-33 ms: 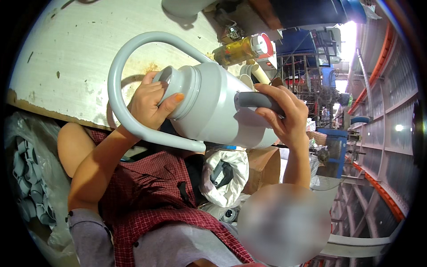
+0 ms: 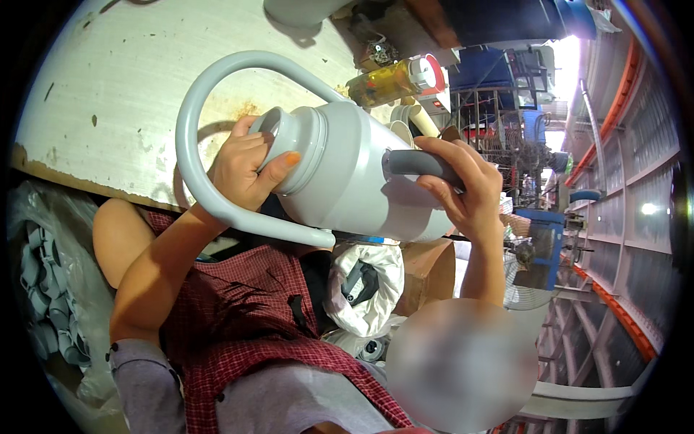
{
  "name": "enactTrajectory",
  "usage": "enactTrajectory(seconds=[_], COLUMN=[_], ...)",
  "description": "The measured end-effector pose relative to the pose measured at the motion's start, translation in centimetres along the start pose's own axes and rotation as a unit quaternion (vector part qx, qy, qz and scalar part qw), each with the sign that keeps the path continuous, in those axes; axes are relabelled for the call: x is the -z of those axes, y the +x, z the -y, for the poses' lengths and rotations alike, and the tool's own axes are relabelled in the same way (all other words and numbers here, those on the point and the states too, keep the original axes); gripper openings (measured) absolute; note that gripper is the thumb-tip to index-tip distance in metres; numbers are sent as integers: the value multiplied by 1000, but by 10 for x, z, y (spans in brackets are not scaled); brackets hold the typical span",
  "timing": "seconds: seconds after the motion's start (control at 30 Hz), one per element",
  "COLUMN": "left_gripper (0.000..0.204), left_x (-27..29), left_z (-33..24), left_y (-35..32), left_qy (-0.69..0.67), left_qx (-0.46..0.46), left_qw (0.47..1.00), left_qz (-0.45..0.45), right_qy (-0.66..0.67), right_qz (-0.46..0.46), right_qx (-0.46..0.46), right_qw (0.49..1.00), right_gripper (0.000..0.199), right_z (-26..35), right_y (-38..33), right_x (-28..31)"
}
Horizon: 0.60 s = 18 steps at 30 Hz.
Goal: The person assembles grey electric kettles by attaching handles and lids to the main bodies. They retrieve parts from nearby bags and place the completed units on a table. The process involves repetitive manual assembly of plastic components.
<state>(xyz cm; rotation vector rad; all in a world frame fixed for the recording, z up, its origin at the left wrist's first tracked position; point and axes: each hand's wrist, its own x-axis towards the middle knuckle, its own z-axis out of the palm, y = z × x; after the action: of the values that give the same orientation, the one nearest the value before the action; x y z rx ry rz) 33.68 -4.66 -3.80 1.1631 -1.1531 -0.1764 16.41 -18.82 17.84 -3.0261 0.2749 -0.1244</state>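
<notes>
A large light-grey jug (image 2: 340, 166) lies tilted on its side between my hands. A thick grey hoop handle (image 2: 189, 137) arches from its body around my left wrist. My left hand (image 2: 246, 163) is closed round the rim of the jug's neck, thumb on the near side and fingers behind. On the other side, my right hand (image 2: 470, 181) grips the dark grey side handle (image 2: 423, 165), its fingers curled over it. Parts of the fingers of both hands are hidden. The jug is held at the edge of the pale worktable (image 2: 108, 94).
Behind the jug are a clear bottle of yellow contents (image 2: 383, 83) and cream cylindrical pieces (image 2: 419, 119). A plastic bag of grey parts (image 2: 54, 304) stands at the left. A white sack (image 2: 369, 289) with grey parts and a cardboard box (image 2: 430, 271) are near my lap.
</notes>
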Motion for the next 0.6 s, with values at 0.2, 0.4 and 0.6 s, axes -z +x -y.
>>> enactTrajectory(seconds=[0.2, 0.4, 0.6], left_gripper=[44, 45, 47], left_x=[-2, 0, -1], left_z=[3, 1, -2], left_y=[-2, -3, -1], left_qy=[20, 26, 25], left_qx=[-2, -2, -9], left_qw=[1000, 1000, 999], left_qz=[-3, -6, -26], right_qy=[19, 32, 40], right_qz=[-15, -5, 10], right_qx=[7, 4, -20], right_qw=[1000, 999, 999], right_gripper=[38, 35, 34], right_z=[-1, -1, -1], right_y=[3, 5, 6], right_x=[-4, -6, -4])
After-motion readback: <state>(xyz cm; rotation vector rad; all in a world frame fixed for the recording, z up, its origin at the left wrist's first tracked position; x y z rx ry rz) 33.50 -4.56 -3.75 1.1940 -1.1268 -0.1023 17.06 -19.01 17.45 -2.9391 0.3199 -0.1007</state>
